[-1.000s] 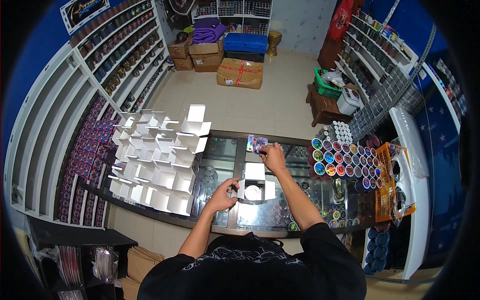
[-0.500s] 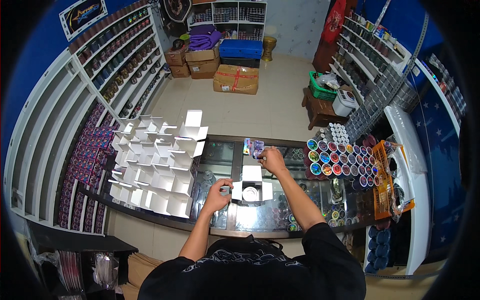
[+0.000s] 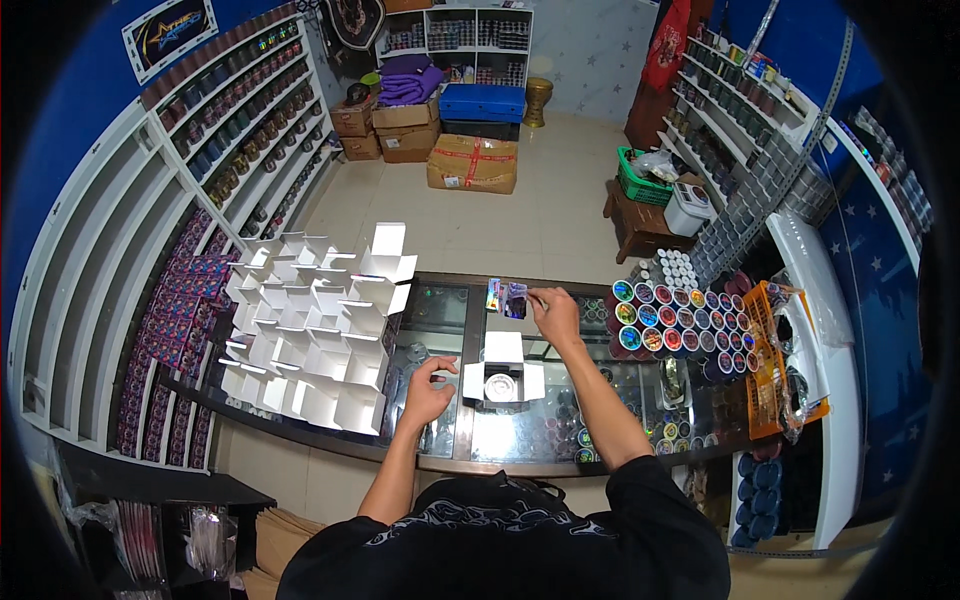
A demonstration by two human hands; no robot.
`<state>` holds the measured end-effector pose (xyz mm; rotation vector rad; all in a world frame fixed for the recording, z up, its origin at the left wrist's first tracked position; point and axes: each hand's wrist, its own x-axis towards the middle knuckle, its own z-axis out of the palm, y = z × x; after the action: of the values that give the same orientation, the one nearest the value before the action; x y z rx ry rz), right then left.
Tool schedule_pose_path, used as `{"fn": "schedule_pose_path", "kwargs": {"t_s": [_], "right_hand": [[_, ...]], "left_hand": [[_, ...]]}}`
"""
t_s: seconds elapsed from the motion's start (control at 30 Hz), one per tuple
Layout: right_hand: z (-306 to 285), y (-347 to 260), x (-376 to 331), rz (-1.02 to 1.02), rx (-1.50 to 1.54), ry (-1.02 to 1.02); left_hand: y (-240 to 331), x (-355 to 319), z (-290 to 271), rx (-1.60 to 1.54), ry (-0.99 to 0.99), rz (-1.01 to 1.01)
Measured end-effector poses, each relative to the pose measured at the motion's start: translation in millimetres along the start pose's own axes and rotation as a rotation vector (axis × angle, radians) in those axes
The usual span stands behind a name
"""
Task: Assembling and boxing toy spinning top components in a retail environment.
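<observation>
Between my arms on the glass counter [image 3: 455,400] stands an open white box [image 3: 504,347], its flaps folded outward. Inside it rests a round spool with a pale top [image 3: 500,387]. My right hand [image 3: 557,318] reaches past the box, thumb and fingers pinched at the right edge of a shiny purple card [image 3: 513,302]. Another small iridescent card pile [image 3: 494,294] lies just left of that card. To the left of the box, my left hand [image 3: 428,392] hovers with curled fingers apart from the thumb, holding nothing.
Many open white boxes [image 3: 310,330] crowd the counter's left side. Rows of spools with colourful round labels [image 3: 685,320] and white-topped spools [image 3: 675,268] stand at right, beside an orange basket [image 3: 765,350]. Shelves line both walls; cardboard boxes [image 3: 472,165] sit on the floor beyond.
My left hand has drawn back slightly left, away from the box flap. My right hand has shifted a little right, uncovering more of the purple card. The box and spool stay put.
</observation>
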<state>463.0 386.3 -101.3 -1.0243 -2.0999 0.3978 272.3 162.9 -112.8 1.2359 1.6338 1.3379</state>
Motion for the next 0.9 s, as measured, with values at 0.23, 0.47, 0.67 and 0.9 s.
{"fn": "schedule_pose_path", "kwargs": {"t_s": [0.23, 0.47, 0.67, 0.9], "right_hand": [[-41, -36, -29, 0.288, 0.543, -0.088], [-91, -69, -60, 0.22, 0.666, -0.316], [-114, -91, -71, 0.199, 0.666, -0.384], [-120, -106, -78, 0.239, 0.809, -0.329]], "left_hand": [[23, 12, -3, -0.202, 0.013, 0.065], [66, 27, -4, -0.529, -0.319, -0.012], [79, 28, 3, -0.454, -0.461, -0.044], [92, 15, 3, -0.53, -0.427, 0.019]]}}
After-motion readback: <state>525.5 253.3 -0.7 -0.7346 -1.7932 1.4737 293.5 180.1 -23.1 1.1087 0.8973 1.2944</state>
